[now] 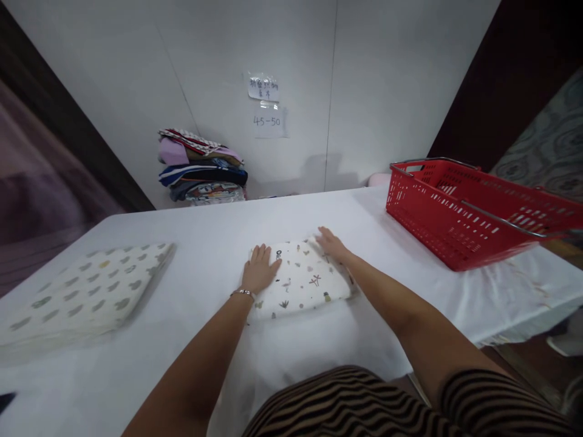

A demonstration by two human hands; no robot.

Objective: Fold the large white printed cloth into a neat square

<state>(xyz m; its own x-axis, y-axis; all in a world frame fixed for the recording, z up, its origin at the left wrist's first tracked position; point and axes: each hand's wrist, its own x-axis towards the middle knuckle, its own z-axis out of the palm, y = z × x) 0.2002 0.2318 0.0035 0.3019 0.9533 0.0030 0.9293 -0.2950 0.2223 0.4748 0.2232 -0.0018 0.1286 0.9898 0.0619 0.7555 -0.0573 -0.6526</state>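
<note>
A small folded white cloth with little printed figures (303, 280) lies in the middle of the white-covered table (209, 243). My left hand (259, 268) rests flat on its left edge, fingers spread, a bracelet on the wrist. My right hand (331, 243) lies flat on the cloth's far right corner, fingers extended. Neither hand grips anything.
A larger folded white cloth with grey-green shapes (79, 297) lies at the left of the table. A red plastic basket (473, 209) stands at the right. A stack of folded colourful fabrics (200, 167) sits by the far wall under paper notes (266, 106).
</note>
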